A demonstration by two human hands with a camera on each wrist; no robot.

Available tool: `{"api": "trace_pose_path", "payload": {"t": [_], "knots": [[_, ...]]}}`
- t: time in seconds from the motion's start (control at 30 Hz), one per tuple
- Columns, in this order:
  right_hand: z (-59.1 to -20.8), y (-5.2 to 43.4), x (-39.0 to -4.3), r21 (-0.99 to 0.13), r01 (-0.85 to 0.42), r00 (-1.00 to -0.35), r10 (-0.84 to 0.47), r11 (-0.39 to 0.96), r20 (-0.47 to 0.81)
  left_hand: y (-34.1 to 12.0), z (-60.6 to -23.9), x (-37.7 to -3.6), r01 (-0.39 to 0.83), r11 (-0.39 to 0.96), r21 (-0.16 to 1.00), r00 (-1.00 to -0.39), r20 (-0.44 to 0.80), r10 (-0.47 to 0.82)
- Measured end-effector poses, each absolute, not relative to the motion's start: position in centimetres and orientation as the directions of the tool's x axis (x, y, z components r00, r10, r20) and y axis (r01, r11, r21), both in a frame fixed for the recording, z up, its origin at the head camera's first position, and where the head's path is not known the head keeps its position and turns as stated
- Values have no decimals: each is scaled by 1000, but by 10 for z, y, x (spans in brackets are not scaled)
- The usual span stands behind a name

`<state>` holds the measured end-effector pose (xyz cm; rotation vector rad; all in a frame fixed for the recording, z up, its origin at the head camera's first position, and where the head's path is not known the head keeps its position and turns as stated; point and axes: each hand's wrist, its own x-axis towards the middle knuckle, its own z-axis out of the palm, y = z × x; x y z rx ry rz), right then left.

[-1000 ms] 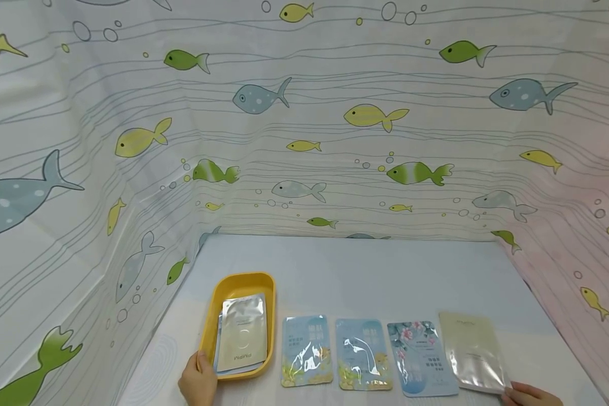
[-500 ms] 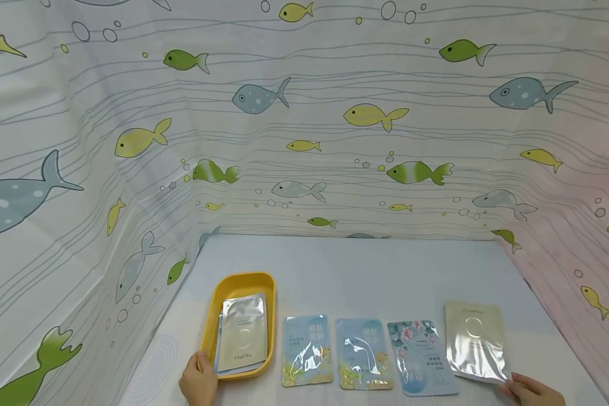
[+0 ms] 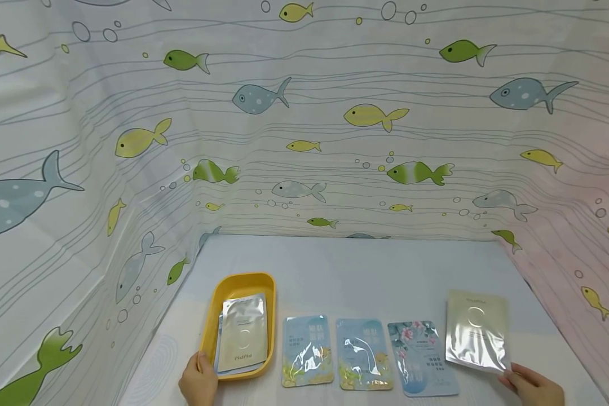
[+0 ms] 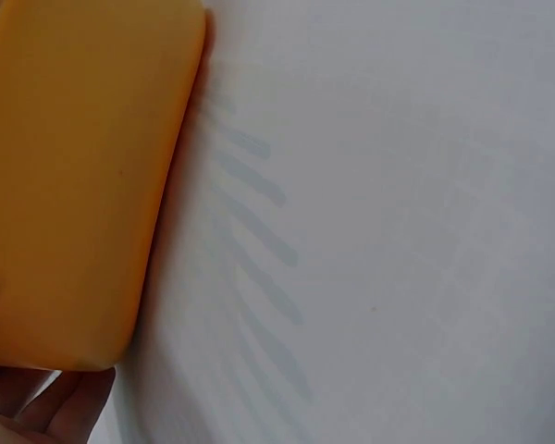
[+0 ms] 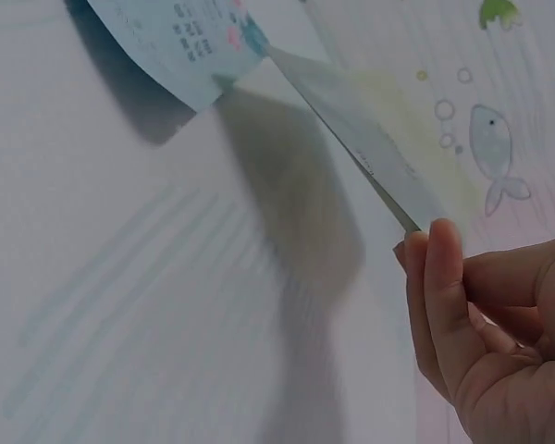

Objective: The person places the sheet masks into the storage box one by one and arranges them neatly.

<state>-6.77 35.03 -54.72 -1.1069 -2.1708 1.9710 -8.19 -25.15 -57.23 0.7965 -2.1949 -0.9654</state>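
My right hand [image 3: 530, 384] pinches the near corner of a silvery cream sachet [image 3: 476, 331] and holds it tilted up off the table at the right. The right wrist view shows the sachet [image 5: 356, 139] edge-on above its shadow, with my fingers [image 5: 444, 287] at its corner. My left hand [image 3: 199, 381] grips the near left rim of a yellow tray [image 3: 215, 316], whose outer wall [image 4: 69, 176] fills the left wrist view. In the tray lies a silver sachet [image 3: 243, 331] over another one.
Three sachets lie in a row between tray and right hand: two blue ones [image 3: 307, 351] [image 3: 362, 354] and a floral one [image 3: 421, 357], whose corner [image 5: 185, 46] appears in the right wrist view. Fish-print cloth walls [image 3: 304, 124] close in the table on three sides.
My right hand has raised the cream sachet from lying flat to standing tilted, its far edge lifted higher. The left hand and the tray have stayed put.
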Motion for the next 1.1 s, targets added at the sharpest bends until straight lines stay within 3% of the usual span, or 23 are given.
{"api": "trace_pose_path", "payload": {"t": [0.33, 0.6, 0.9, 1.1], "knots": [[-540, 309, -84, -901, 430, -813, 456, 52, -362, -253, -574, -83, -257, 567, 783, -638, 304, -708], [-594, 297, -117, -952, 304, -872, 413, 33, -264, -253, -574, -83, -255, 558, 790, -633, 299, -714], [-525, 232, -119, -953, 296, -933, 236, 66, -273, -253, -574, -83, -260, 548, 795, -631, 289, -720], [-519, 198, -129, -971, 238, -957, 174, 15, -232, -251, -571, -82, -276, 539, 796, -634, 271, -724]]}}
